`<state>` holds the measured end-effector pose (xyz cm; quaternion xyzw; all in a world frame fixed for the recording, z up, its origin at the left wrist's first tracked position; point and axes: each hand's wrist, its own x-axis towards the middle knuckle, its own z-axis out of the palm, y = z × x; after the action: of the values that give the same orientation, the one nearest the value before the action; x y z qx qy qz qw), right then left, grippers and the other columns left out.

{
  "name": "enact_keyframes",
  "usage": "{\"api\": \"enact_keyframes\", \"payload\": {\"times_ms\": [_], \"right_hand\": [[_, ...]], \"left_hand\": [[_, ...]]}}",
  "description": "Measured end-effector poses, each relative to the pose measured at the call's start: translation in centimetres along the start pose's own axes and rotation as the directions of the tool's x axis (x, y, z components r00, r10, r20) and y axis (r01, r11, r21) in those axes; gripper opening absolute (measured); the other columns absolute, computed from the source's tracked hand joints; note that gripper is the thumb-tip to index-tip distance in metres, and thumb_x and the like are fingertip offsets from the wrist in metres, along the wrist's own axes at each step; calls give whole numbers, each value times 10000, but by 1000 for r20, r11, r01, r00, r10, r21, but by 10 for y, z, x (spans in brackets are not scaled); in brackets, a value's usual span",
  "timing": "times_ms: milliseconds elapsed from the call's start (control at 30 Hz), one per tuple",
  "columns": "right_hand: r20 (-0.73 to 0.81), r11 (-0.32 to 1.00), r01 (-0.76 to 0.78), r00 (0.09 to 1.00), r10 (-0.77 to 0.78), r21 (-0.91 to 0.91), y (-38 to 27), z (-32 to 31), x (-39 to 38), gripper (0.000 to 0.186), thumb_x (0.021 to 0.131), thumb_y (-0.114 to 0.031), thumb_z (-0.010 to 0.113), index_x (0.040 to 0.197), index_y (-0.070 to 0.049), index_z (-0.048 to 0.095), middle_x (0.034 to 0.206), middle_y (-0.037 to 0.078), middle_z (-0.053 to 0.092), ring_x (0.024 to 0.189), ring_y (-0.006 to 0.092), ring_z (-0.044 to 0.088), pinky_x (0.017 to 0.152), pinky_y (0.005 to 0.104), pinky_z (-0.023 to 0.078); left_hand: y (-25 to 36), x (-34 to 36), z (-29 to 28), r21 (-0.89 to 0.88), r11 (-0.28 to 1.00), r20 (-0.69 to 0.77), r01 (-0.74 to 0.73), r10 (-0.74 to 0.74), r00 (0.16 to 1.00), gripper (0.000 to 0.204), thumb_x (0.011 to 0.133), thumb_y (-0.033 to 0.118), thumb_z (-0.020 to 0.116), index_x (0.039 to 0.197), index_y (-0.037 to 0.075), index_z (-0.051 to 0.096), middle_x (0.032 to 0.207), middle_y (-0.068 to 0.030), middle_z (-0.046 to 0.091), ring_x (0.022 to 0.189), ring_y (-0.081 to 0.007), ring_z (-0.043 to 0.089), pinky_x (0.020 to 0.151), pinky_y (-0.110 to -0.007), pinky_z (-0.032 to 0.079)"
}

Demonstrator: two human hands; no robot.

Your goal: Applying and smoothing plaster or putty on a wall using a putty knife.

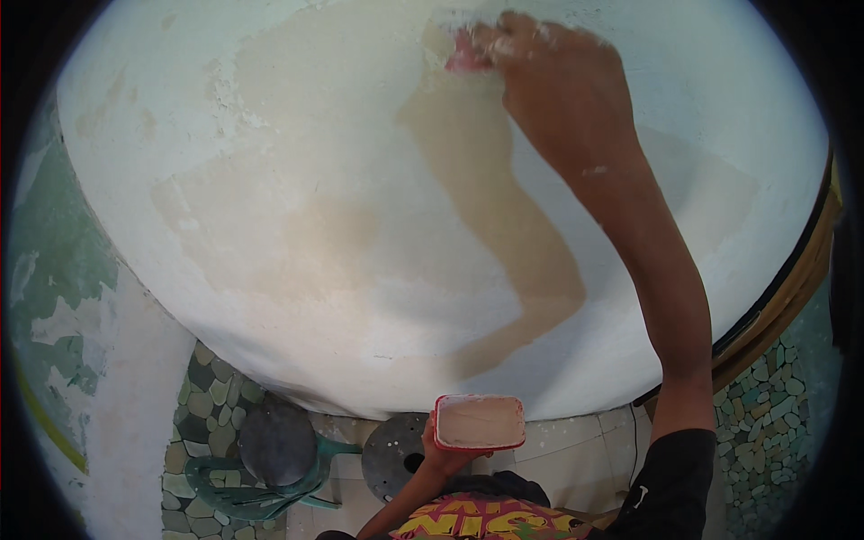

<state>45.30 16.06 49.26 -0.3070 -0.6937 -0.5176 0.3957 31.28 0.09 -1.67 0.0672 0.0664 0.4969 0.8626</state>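
A white wall [333,117] with beige, patchy areas fills most of the head view. High on it, my right hand [571,81] is closed around a pinkish-red scraper [463,52], held at the wall surface. Motion blurs the tool's edge, and whitish smears mark my fingers. Low in front of my body, my left hand [441,459] grips a red rectangular tub [520,432] from its left side and below. Pale, smooth putty [479,421] lies inside the tub. The shadow of my right arm falls across the wall.
At lower left stand a green plastic chair [205,486] and a dark round seat [277,443]. A grey speckled round stool top [382,463] is beside my left forearm. Brown wooden trim [778,301] borders the wall at right; a thin cable [635,450] lies near its foot.
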Motion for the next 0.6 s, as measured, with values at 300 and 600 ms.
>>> {"api": "enact_keyframes", "payload": {"times_ms": [300,600], "right_hand": [[78,993,-107,992,103,53,-2,-11,-16,363,872,-29,673,1165,-197,806,1113,8,778,890,256,752,761,375,600],[61,999,46,997,-45,-14,-25,2,-29,295,873,-67,662,1076,-217,815,1082,-14,781,965,224,729,834,380,589]], "left_hand": [[3,-3,9,-27,999,34,-17,18,999,962,928,763,550,1643,151,351,1664,-180,391,1441,-503,473,941,-690,548],[2,-8,7,-16,999,16,-36,36,999,1039,884,809,569,1657,157,330,1674,-186,377,1450,-505,462,957,-692,541]]}}
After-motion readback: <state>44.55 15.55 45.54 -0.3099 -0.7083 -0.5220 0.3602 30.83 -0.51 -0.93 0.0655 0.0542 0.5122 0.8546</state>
